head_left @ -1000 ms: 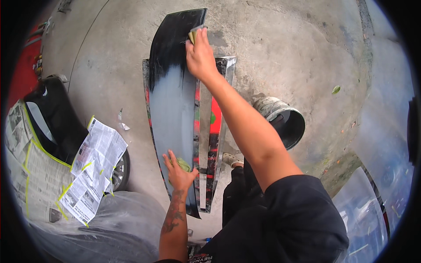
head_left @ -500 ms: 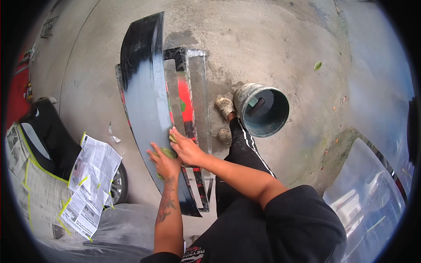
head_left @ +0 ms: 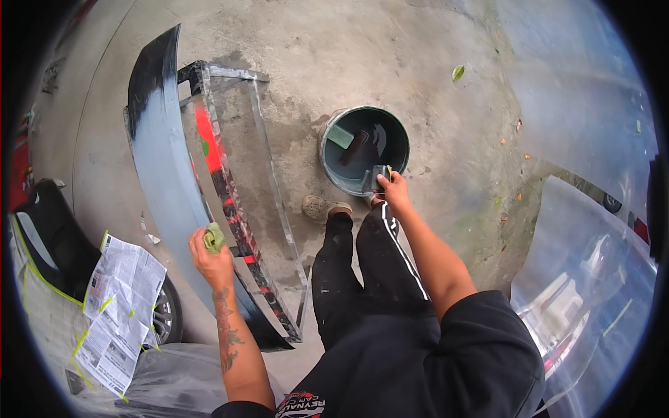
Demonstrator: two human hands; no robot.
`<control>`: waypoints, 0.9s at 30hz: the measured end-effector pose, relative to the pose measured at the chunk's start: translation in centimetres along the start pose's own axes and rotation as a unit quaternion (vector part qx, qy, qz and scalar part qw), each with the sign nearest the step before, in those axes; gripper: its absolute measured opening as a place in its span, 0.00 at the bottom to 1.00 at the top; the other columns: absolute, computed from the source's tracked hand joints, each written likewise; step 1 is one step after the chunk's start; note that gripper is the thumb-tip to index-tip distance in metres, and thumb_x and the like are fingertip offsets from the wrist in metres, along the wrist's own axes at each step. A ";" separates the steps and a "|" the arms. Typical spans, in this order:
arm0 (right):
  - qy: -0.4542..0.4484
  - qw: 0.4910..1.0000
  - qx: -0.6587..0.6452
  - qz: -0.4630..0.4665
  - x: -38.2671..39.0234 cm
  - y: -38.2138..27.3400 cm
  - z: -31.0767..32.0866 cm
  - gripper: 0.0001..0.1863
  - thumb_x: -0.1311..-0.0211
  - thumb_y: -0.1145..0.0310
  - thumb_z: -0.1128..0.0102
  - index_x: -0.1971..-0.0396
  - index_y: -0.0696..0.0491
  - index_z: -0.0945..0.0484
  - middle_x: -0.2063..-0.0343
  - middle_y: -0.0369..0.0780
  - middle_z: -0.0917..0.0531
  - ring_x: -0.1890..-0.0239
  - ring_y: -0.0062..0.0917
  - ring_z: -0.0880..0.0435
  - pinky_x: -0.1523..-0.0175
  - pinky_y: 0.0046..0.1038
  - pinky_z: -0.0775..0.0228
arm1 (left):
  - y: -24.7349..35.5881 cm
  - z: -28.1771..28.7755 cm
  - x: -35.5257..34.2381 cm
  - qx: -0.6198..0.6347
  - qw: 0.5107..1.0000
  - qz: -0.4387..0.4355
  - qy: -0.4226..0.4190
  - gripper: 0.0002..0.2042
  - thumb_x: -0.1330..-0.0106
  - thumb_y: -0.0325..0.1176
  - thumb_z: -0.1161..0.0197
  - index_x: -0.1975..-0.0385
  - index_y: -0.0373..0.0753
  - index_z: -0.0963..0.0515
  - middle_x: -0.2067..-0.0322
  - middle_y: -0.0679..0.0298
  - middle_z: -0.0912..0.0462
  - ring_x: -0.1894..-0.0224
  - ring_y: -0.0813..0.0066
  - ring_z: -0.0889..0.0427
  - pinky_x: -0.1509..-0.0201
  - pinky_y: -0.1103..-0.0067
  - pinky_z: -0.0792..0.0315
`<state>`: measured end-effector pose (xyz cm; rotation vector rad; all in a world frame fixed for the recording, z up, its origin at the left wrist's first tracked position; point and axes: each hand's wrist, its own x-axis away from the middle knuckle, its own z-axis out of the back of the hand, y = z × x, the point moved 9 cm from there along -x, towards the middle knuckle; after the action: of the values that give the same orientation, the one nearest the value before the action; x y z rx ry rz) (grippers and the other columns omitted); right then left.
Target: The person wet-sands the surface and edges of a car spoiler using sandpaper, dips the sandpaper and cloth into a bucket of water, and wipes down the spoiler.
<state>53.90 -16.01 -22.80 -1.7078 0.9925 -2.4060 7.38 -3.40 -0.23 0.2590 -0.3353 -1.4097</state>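
Observation:
My left hand (head_left: pixel 210 263) is closed around a crumpled yellow-green cloth (head_left: pixel 214 238), raised beside the right edge of a long curved panel (head_left: pixel 162 146). The panel is matte grey in the middle and black at both ends. It lies on a paint-spattered metal stand (head_left: pixel 221 180) with a red patch. Over the near rim of a bucket (head_left: pixel 327 169), my right hand (head_left: pixel 396 194) pinches a folded dark grey sheet (head_left: pixel 378 179) with a yellowish edge, which looks like sandpaper. Inside the bucket are dark water, a pale green block (head_left: pixel 340 137) and a dark oblong piece (head_left: pixel 355 148).
My feet in speckled clogs (head_left: pixel 322 207) stand between stand and bucket. At left is a car part masked with newspaper (head_left: pixel 118 313), near a wheel (head_left: pixel 166 312). Clear plastic sheeting (head_left: pixel 557 292) hangs over something at right. A leaf (head_left: pixel 458 72) lies on the concrete floor.
Both hands have come off the panel. My right hand has swung right to the bucket with the folded sheet; my left has lifted, still gripping the cloth. The view has shifted right.

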 end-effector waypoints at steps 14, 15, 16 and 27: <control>-0.009 0.807 0.472 0.354 -26.4 6.4 -6.0 0.21 0.44 0.75 0.44 0.49 0.61 0.32 0.64 0.55 0.19 0.55 0.56 0.19 0.46 0.48 0.26 | 18.5 -54.4 3.1 -0.172 0.885 -0.114 -0.417 0.41 0.51 0.41 0.22 0.35 0.47 0.36 0.39 0.54 0.32 0.39 0.44 0.27 0.43 0.47 0.30; -0.019 0.806 0.473 0.356 -27.5 7.8 -6.0 0.21 0.44 0.75 0.44 0.49 0.61 0.32 0.64 0.55 0.19 0.55 0.56 0.19 0.46 0.48 0.26 | 17.8 -56.4 3.8 -0.174 0.886 -0.104 -0.417 0.41 0.51 0.41 0.22 0.35 0.47 0.36 0.39 0.54 0.32 0.39 0.44 0.27 0.43 0.47 0.30; -0.063 0.787 0.538 0.297 -29.2 10.0 -6.5 0.19 0.41 0.71 0.46 0.50 0.59 0.29 0.59 0.55 0.18 0.53 0.53 0.17 0.46 0.47 0.25 | 16.9 -58.3 4.8 -0.203 0.872 -0.093 -0.436 0.42 0.49 0.42 0.23 0.33 0.48 0.38 0.36 0.54 0.34 0.37 0.44 0.29 0.41 0.44 0.32; -0.196 0.960 0.150 -0.130 -21.0 7.6 0.1 0.23 0.29 0.68 0.53 0.35 0.50 0.31 0.44 0.41 0.20 0.42 0.35 0.21 0.39 0.45 0.30 | 18.5 -46.4 5.0 0.106 0.892 0.021 -0.438 0.33 0.44 0.30 0.32 0.34 0.49 0.29 0.54 0.48 0.16 0.48 0.48 0.16 0.45 0.59 0.22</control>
<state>59.89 -14.28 -44.28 -2.1747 0.3524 -2.0750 42.50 -6.66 -35.91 -0.2347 -1.2357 -1.3788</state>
